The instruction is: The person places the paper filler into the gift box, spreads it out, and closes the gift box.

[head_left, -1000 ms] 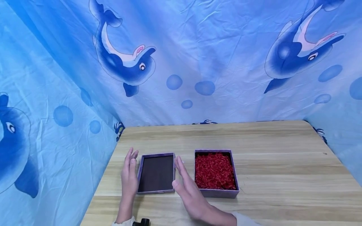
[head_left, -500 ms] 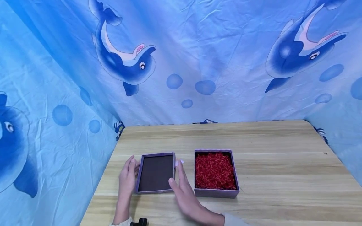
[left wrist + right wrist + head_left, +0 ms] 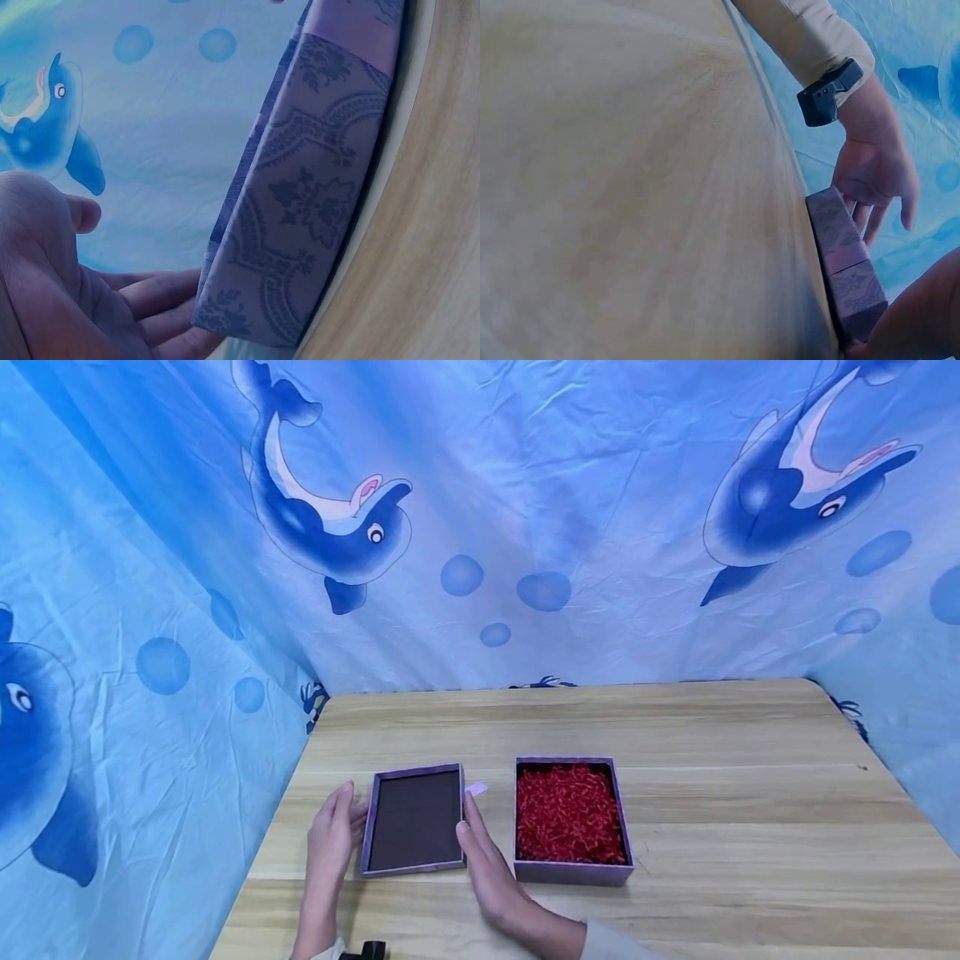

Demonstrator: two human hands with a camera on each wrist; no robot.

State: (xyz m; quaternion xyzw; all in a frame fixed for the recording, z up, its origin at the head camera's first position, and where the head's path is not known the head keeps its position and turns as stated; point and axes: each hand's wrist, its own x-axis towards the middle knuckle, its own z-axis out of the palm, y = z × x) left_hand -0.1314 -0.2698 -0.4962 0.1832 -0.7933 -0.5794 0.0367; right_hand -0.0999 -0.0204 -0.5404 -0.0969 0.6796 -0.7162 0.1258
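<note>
A shallow purple box lid point(image 3: 417, 822) with a dark inside lies hollow side up on the table, left of centre. My left hand point(image 3: 330, 835) is at its left side, fingers extended; in the left wrist view the fingertips pass partly behind the patterned purple wall point(image 3: 307, 195). Along the right side of the lid is my right hand point(image 3: 495, 877), fingers straight and thumb by the rim. A pale lilac tab point(image 3: 476, 789) sticks out near its fingertips. To the right stands a purple box point(image 3: 573, 873) filled with red shredded paper point(image 3: 570, 814).
The wood-grain table point(image 3: 750, 802) extends to the right and behind the boxes. A blue dolphin-print curtain point(image 3: 600, 652) hangs behind it and at both sides. In the right wrist view, a black device point(image 3: 829, 94) sits on the left wrist.
My right hand has moved left to the lid's right side, uncovering the lilac tab. The left hand has drawn back slightly towards me. Lid and filled box stay nearly in place.
</note>
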